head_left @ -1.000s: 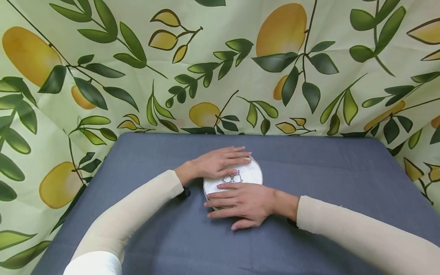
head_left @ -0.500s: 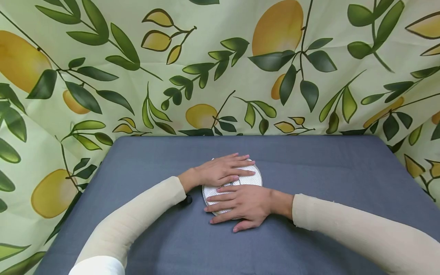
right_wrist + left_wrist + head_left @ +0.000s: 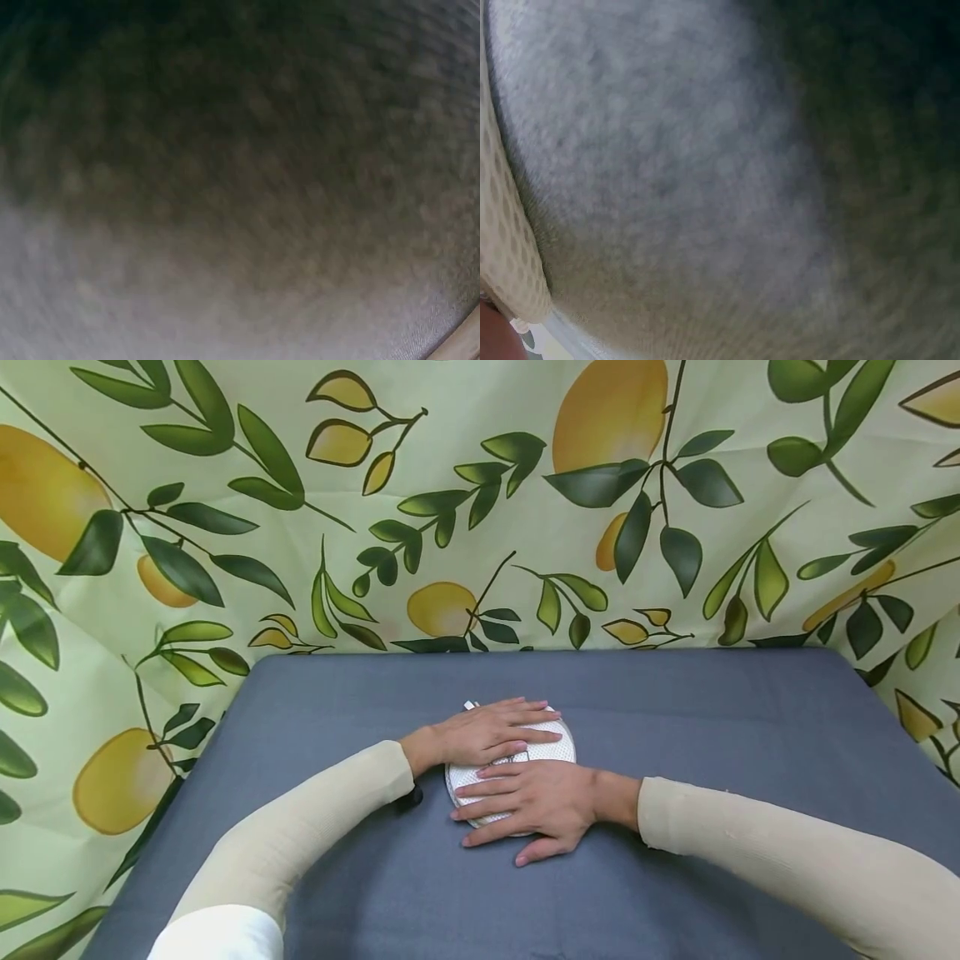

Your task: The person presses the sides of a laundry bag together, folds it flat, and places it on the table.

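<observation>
A flat, round white mesh bag (image 3: 557,750) with a narrow rim lies on the grey cloth, partly covered by both hands. Across its far half rests my left hand (image 3: 487,732), palm down with fingers extended to the right. The right hand (image 3: 538,802) lies over the near half, its fingers spread leftward and its thumb off the rim on the cloth. A dark print shows in part between the hands. At the upper left rim a small white tab (image 3: 470,705) sticks out. The left wrist view catches the honeycomb mesh (image 3: 506,240) at its left edge.
A grey cloth (image 3: 697,718) covers the table. Behind it hangs a curtain (image 3: 360,560) printed with lemons and leaves. The right wrist view holds mostly blurred, shaded cloth (image 3: 225,300).
My left hand has slid slightly toward me, nearer the right hand, hiding more of the print and uncovering the white tab. The right hand has barely moved on the bag.
</observation>
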The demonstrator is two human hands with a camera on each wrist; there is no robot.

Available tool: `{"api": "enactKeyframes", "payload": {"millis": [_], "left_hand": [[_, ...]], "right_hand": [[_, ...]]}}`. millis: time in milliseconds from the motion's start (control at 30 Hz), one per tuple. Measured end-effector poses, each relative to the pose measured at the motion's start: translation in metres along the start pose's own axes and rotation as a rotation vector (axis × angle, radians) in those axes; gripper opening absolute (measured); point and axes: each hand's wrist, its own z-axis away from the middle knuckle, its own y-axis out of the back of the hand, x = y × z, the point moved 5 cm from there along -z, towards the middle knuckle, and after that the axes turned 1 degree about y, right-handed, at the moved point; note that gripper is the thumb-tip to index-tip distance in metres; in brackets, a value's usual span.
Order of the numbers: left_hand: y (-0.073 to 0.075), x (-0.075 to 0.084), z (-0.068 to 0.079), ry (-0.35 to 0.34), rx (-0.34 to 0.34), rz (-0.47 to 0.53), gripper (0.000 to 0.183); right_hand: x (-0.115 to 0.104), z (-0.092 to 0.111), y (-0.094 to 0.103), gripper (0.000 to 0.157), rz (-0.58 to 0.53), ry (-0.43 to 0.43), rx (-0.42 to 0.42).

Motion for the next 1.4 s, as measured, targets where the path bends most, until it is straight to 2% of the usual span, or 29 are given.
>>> {"api": "enactKeyframes", "payload": {"millis": [267, 767, 967, 1167, 1267, 1400], "left_hand": [[0.0004, -0.0006, 0.0026, 0.016, -0.035, -0.029, 0.045], [-0.0012, 0.0058, 0.0032, 0.031, -0.045, -0.018, 0.045], [-0.0014, 0.0089, 0.0045, 0.045, -0.070, -0.011, 0.045], [-0.0019, 0.0054, 0.0025, 0.055, -0.074, -0.026, 0.045], [-0.0019, 0.0041, 0.0005, 0.051, -0.087, -0.040, 0.045], [-0.0012, 0.0072, 0.0014, -0.007, -0.089, -0.099, 0.045]], "right_hand": [[0.0012, -0.0032, -0.0017, 0.064, -0.024, 0.002, 0.003], [-0.0045, -0.0044, 0.0005, 0.062, -0.045, 0.020, 0.014], [-0.0070, -0.0063, 0.0005, 0.063, -0.057, 0.025, 0.020], [-0.0037, -0.0039, -0.0001, 0.062, -0.054, 0.028, 0.026], [-0.0024, -0.0033, -0.0009, 0.062, -0.053, 0.011, 0.049], [-0.0056, -0.0088, -0.0024, 0.062, -0.053, -0.037, 0.076]]}}
